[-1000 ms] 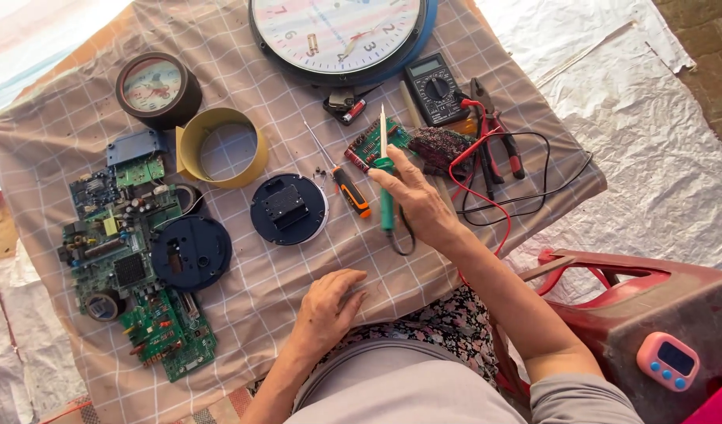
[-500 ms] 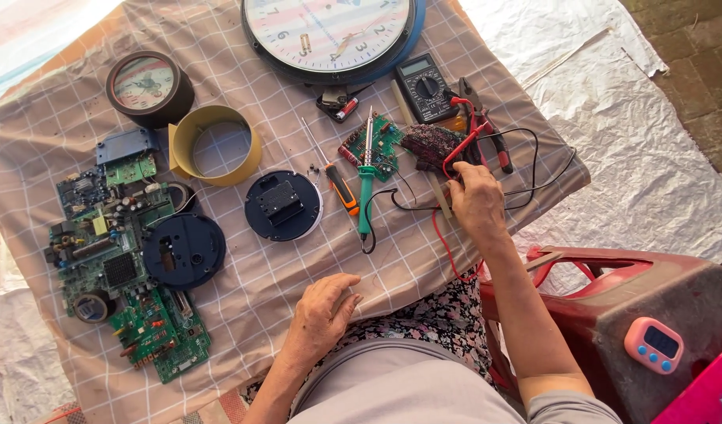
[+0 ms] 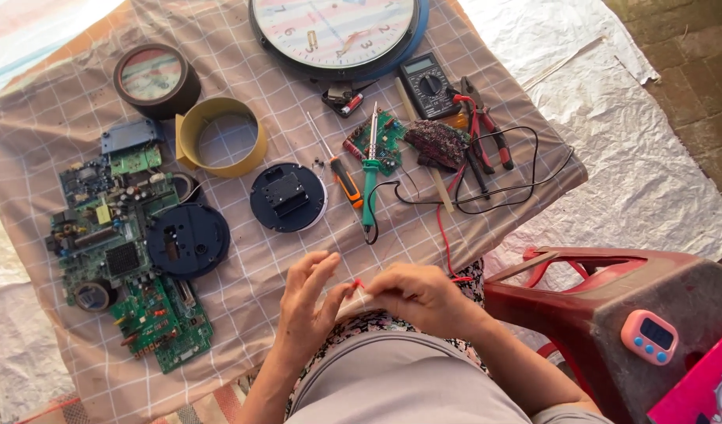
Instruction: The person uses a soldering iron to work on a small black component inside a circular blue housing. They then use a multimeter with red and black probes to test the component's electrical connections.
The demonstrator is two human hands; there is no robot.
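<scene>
My left hand (image 3: 307,306) and my right hand (image 3: 418,298) meet at the near edge of the checked cloth (image 3: 471,212). Between them they pinch a thin pale piece with a red tip (image 3: 358,289); my left fingers fan upward, and my right fingers curl over the piece. A red wire (image 3: 442,235) runs from the tools down to my right hand. A green-handled soldering iron (image 3: 369,174) lies free on the cloth just beyond, beside an orange-handled screwdriver (image 3: 346,180), a round black clock mechanism (image 3: 288,197) and a small green circuit board (image 3: 388,143).
Farther back lie a multimeter (image 3: 428,74), pliers (image 3: 488,133), a large wall clock (image 3: 337,31), a yellow ring (image 3: 219,137) and a brown round dial (image 3: 155,78). Circuit boards (image 3: 113,235) and a black disc (image 3: 188,239) fill the left. A red stool (image 3: 612,314) with a pink timer (image 3: 649,336) stands right.
My right hand laid the soldering iron down on the cloth, drew back to the near edge and joined my left hand on the thin red-tipped piece.
</scene>
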